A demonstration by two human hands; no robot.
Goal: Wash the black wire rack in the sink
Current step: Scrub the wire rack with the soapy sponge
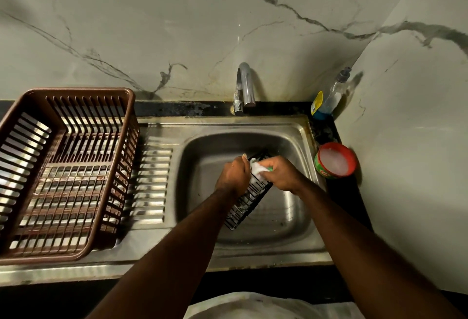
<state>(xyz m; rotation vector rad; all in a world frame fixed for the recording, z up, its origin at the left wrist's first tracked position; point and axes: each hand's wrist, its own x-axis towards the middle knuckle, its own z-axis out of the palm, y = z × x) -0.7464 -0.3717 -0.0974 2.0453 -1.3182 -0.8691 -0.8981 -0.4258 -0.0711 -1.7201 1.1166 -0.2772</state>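
In the sink basin [202, 156], dead centre of my view, I log the following.

1. Black wire rack [243, 204]: thin coated rods in a rectangular grid, wet. It stands tilted in the basin, its low corner toward 7 o'clock and its high end toward 12, under both hands.
2. Left hand [234, 173]: fingers curled round the rack's upper edge, gripping it.
3. Right hand [283, 173]: closed round a scrub pad [258, 169], soft and white with foam, with a sliver of green showing. The pad is pressed against the rack's wires just beside the left hand.
4. Basin: brushed stainless steel, a rounded rectangle, dull and streaked.
5. Drainboard [152, 179], at 9 o'clock from the basin: the same steel, pressed into parallel ridges.
6. Basket [76, 90], further toward 9 o'clock: brown plastic, rectangular, with slotted walls and floor. It sits on the drainboard.
7. Tap [244, 85], at 12 o'clock: a chrome tube bent in an arch, glossy.
8. Bottle [331, 96], at 1 o'clock: clear plastic with a pump top, a yellow label and blue liquid low inside. It leans into the wall corner.
9. Tub [319, 166], at 3 o'clock: round, with a green wall and a red rim, holding white foamy paste.
10. Wall [177, 27]: pale marble-look slab with dark veins.
11. Counter [177, 108]: a black, blotched strip behind the sink.
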